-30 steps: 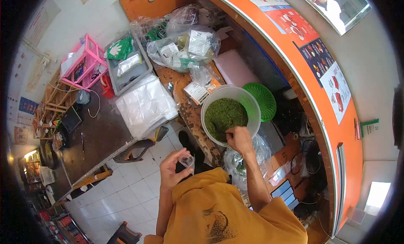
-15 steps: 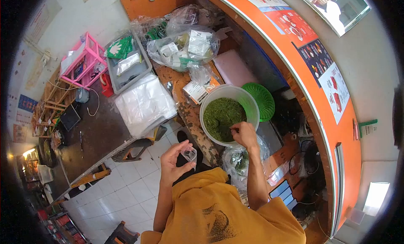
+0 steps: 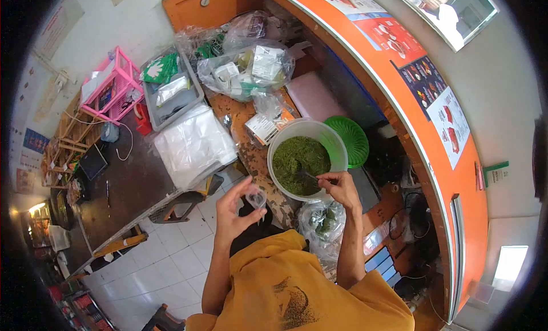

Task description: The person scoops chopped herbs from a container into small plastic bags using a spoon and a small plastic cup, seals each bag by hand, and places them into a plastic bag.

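My left hand grips a small clear plastic cup between thumb and fingers, left of a large translucent tub. Inside the tub lies a finely chopped green mixture, with a hollow near its middle. Over the tub's near right rim, my right hand pinches the handle of a metal spoon. The spoon's head is down at the green mixture and hard to make out. Just below the tub sits a clear plastic bag with something green in it.
A green ribbed basket stands right of the tub. Behind are filled plastic bags and a pink flat slab. To the left lie a stack of clear bags, a grey tray and a pink rack. An orange counter wall curves along the right.
My right hand has shifted slightly right and down, and the spoon now shows clearly. My left hand's fingers have spread a little and the cup has turned, its round opening facing up.
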{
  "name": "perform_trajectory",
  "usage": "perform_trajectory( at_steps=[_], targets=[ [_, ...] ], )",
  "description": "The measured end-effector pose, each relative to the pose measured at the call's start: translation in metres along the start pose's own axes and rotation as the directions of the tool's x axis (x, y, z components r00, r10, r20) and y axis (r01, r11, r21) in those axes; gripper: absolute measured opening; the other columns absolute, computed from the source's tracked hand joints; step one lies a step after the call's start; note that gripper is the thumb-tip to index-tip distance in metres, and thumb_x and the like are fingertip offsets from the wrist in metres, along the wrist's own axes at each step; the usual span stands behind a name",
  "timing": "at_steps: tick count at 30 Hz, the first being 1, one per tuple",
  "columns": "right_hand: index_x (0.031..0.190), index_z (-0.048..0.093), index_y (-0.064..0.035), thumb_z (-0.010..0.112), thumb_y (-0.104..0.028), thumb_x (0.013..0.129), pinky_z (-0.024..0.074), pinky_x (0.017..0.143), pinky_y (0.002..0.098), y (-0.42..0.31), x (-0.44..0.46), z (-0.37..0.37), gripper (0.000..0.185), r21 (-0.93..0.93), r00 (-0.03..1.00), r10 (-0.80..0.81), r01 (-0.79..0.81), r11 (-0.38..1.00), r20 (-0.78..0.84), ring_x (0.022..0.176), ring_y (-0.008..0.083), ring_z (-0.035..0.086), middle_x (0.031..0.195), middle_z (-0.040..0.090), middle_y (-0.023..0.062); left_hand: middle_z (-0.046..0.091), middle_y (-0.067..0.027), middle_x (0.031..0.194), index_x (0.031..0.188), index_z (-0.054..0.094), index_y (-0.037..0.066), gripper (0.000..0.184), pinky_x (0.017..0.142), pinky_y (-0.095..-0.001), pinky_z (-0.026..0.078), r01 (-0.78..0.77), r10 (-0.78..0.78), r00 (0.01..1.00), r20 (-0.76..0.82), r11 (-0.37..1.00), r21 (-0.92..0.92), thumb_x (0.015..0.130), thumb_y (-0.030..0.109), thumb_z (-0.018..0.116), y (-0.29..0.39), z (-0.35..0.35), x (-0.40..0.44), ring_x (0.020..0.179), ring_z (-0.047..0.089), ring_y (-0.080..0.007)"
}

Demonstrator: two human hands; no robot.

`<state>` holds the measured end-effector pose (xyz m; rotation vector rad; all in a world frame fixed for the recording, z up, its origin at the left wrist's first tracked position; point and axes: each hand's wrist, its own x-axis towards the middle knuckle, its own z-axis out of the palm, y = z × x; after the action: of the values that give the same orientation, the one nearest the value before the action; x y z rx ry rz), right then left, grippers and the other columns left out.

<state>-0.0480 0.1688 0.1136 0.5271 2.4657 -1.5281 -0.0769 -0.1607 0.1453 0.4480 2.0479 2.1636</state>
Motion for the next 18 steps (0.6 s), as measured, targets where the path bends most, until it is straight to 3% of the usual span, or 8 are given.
perform_trajectory(
  at_steps=[3, 6, 9, 11, 16, 18],
  targets=[
    [0.108, 0.080, -0.0017, 0.073, -0.012, 0.086, 0.0495, 0.062, 0.0303, 0.002, -0.009, -0.013, 0.025, 0.088, 0.999, 0.002, 0.001, 0.996, -0.033, 0.064, 0.0101, 0.059, 0.076, 0.072, 0.0057, 0.073, -0.0135, 0.121, 0.142, 0.059, 0.002, 0.079, 0.101, -0.0369, 0.053, -0.128, 0.127, 0.992, 0.015, 0.978, 0.165, 0.071, 0.011, 0.092, -0.003, 0.015, 0.036, 0.112, 0.069, -0.0198],
    [0.109, 0.079, 0.0005, 0.073, -0.010, 0.088, 0.0489, 0.062, 0.0289, -0.014, -0.023, -0.027, 0.024, 0.200, 0.993, 0.017, 0.006, 0.980, -0.113, 0.065, 0.0102, 0.059, 0.079, 0.072, 0.0043, 0.071, -0.0159, 0.124, 0.143, 0.058, 0.003, 0.079, 0.101, -0.0394, 0.053, -0.199, 0.189, 0.980, 0.063, 0.925, 0.324, 0.072, 0.013, 0.092, -0.009, 0.039, 0.071, 0.114, 0.068, -0.0225],
    [0.108, 0.078, 0.0017, 0.073, -0.011, 0.090, 0.0492, 0.063, 0.0282, -0.030, -0.037, -0.039, 0.022, 0.219, 0.975, -0.005, 0.055, 0.974, -0.223, 0.067, 0.0101, 0.061, 0.080, 0.071, 0.0040, 0.072, -0.0154, 0.120, 0.143, 0.059, 0.005, 0.079, 0.096, -0.0386, 0.056, -0.260, 0.247, 0.965, 0.084, 0.887, 0.382, 0.072, 0.014, 0.093, -0.030, 0.062, 0.092, 0.109, 0.070, -0.0232],
    [0.108, 0.078, 0.0012, 0.073, -0.011, 0.090, 0.0495, 0.064, 0.0285, -0.036, -0.043, -0.042, 0.022, 0.135, 0.955, -0.061, 0.104, 0.985, -0.292, 0.068, 0.0106, 0.061, 0.079, 0.071, 0.0057, 0.070, -0.0147, 0.109, 0.142, 0.058, 0.004, 0.078, 0.090, -0.0384, 0.056, -0.351, 0.338, 0.936, 0.101, 0.860, 0.372, 0.072, 0.014, 0.091, -0.046, 0.077, 0.105, 0.101, 0.070, -0.0266],
    [0.106, 0.079, -0.0033, 0.074, -0.009, 0.087, 0.0524, 0.068, 0.0326, -0.051, -0.054, -0.033, 0.021, -0.163, 0.860, -0.261, 0.210, 0.964, -0.438, 0.073, 0.0217, 0.069, 0.087, 0.074, 0.0146, 0.071, -0.0154, 0.114, 0.145, 0.056, 0.005, 0.081, 0.094, -0.0390, 0.055, -0.319, 0.286, 0.948, 0.143, 0.864, 0.390, 0.072, 0.014, 0.091, -0.049, 0.099, 0.114, 0.106, 0.069, -0.0265],
    [0.105, 0.079, -0.0040, 0.074, -0.008, 0.086, 0.0535, 0.069, 0.0350, -0.058, -0.056, -0.028, 0.020, -0.208, 0.863, -0.252, 0.175, 0.962, -0.437, 0.075, 0.0265, 0.070, 0.091, 0.074, 0.0160, 0.071, -0.0153, 0.117, 0.146, 0.056, 0.006, 0.083, 0.096, -0.0387, 0.055, -0.307, 0.265, 0.951, 0.160, 0.869, 0.389, 0.072, 0.014, 0.092, -0.051, 0.103, 0.116, 0.108, 0.069, -0.0259]
  ],
)
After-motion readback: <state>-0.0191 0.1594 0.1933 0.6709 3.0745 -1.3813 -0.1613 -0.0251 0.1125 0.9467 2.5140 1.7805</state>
